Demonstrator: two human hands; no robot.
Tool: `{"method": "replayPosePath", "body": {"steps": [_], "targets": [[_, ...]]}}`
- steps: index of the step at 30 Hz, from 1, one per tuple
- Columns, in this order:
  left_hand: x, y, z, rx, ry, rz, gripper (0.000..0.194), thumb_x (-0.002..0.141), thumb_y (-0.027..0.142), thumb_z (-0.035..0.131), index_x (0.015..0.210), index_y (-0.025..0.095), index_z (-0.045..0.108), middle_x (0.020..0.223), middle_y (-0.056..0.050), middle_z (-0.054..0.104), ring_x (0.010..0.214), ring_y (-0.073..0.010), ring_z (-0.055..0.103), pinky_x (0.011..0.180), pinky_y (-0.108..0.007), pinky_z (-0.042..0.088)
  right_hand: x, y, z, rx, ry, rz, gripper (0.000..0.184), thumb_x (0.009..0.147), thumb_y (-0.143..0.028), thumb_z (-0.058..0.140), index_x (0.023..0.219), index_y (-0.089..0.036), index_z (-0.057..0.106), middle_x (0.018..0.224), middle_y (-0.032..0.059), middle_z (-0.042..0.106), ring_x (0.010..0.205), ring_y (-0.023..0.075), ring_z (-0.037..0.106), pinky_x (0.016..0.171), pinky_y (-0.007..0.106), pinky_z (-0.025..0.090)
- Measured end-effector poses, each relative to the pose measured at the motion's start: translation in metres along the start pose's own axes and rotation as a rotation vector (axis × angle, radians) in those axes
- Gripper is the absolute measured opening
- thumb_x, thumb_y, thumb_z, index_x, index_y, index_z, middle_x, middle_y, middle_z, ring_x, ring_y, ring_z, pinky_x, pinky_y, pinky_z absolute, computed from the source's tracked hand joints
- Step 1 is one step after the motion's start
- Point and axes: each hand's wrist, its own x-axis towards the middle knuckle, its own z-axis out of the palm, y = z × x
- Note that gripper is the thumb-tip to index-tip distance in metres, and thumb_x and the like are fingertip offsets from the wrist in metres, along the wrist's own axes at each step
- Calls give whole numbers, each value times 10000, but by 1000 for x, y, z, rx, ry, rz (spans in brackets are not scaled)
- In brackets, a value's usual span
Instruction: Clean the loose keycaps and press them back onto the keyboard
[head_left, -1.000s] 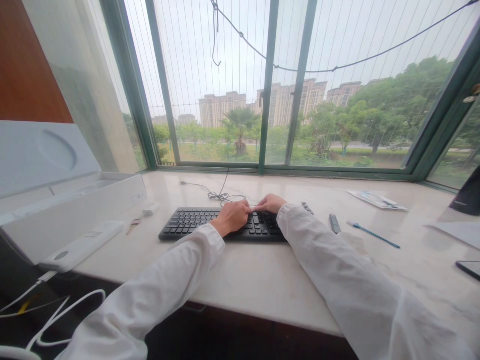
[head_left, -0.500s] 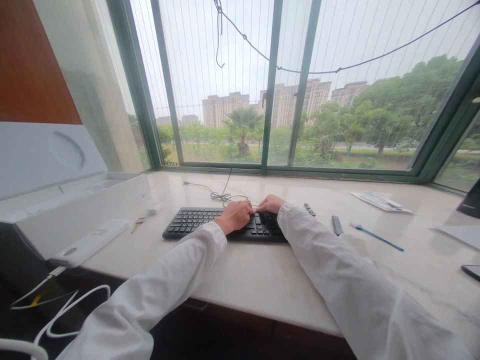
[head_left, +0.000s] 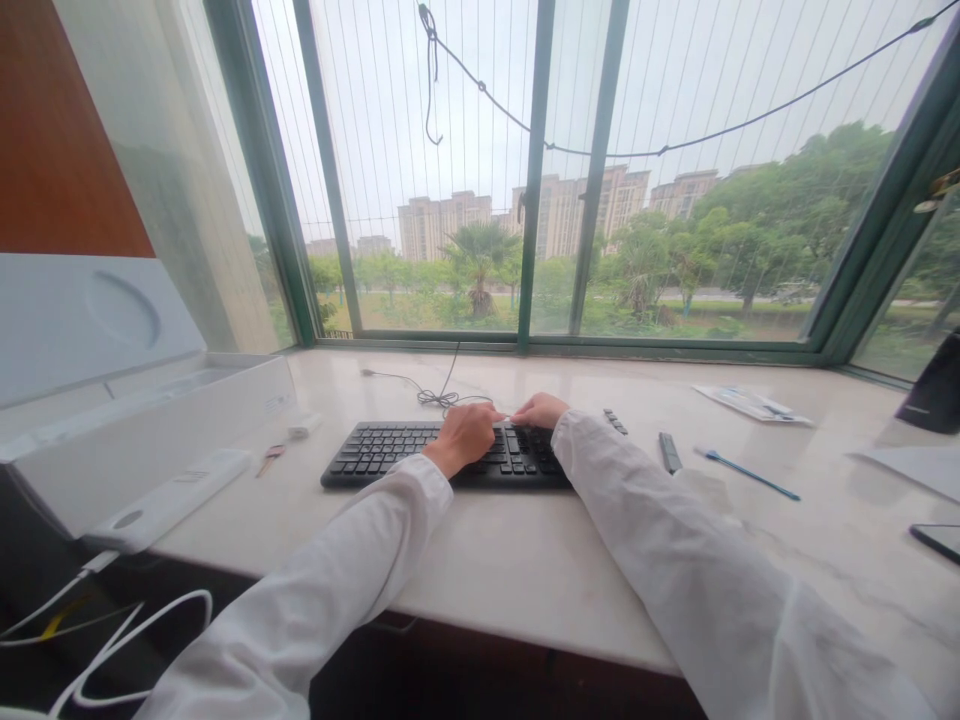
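A black keyboard lies on the pale desk, its right part partly covered by my hands and sleeve. Over its upper edge, my left hand is curled with thumb and fingertips pressed together. My right hand comes from the right in a pinch, and the fingertips of both hands nearly meet. Something small and pale may be between them, too small to name. Behind my hands a thin dark cable lies in a tied bundle.
At left stand an open white box, a white power strip, a key and a small white block. To the right lie a dark stick-shaped object, a blue thin tool, a plastic packet and a phone.
The camera view has shifted slightly. Both hands stay above the keyboard with their fingertips close together; their grip looks nearly the same.
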Motion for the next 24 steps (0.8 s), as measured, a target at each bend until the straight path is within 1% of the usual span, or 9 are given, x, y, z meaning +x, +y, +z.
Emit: {"method": "replayPosePath", "body": {"steps": [2,5,8,10,13,16,18,20,24], "targets": [[0,-2,-1,12,14,-9,413,857,130,418,1108,320,686,1058,-17,681,902,-190,646,730,-283,475,2,2,-4,26,0,16,356,704,-419,741,947,-161,780,690,35,700,671,139,612,632,213,441],[-2,-4,-1,26,-18,26,468,850,103,417,1174,349,648,1146,-14,641,885,-178,649,742,-290,476,2,4,-17,53,24,34,408,730,-449,713,1000,-147,761,714,54,690,658,139,589,582,219,430],[-3,-2,0,43,-74,63,489,852,98,418,1187,374,641,1223,-15,586,857,-165,652,761,-299,481,-6,8,-44,60,83,16,445,723,-506,703,945,-123,756,781,80,691,672,139,574,570,221,425],[-3,-1,1,47,-73,63,493,859,100,412,1206,374,629,1242,-25,565,850,-165,652,758,-301,484,-16,15,-66,40,95,20,452,732,-539,679,890,-122,748,831,91,696,672,140,566,563,229,421],[-3,2,2,37,-68,64,513,853,86,403,1232,363,609,1249,-38,550,850,-170,650,756,-306,485,-33,37,-98,-42,130,65,439,765,-544,635,857,-127,736,848,95,707,680,153,573,583,249,426],[-3,5,1,23,-63,70,513,847,82,392,1228,348,611,1220,-43,561,842,-180,651,749,-312,485,-46,69,-117,-137,223,132,343,791,-468,624,805,-144,737,864,83,725,763,175,615,686,259,446],[-4,6,-1,16,-17,65,559,851,70,367,1303,347,542,1197,-54,568,835,-186,652,736,-316,486,-50,92,-120,-203,277,199,284,792,-418,629,799,-159,744,887,75,734,827,189,638,741,259,450],[-5,6,-3,12,17,50,582,853,55,349,1340,334,499,1161,-64,579,838,-190,651,734,-315,484,-50,112,-117,-261,330,255,262,783,-402,636,844,-178,758,920,71,738,889,206,649,782,265,457],[-7,3,-7,0,31,16,524,849,53,370,1267,305,563,1098,-61,609,855,-189,650,737,-300,476,-36,138,-104,-336,380,341,307,776,-425,633,956,-215,768,1014,90,727,999,243,643,836,291,471]]}}
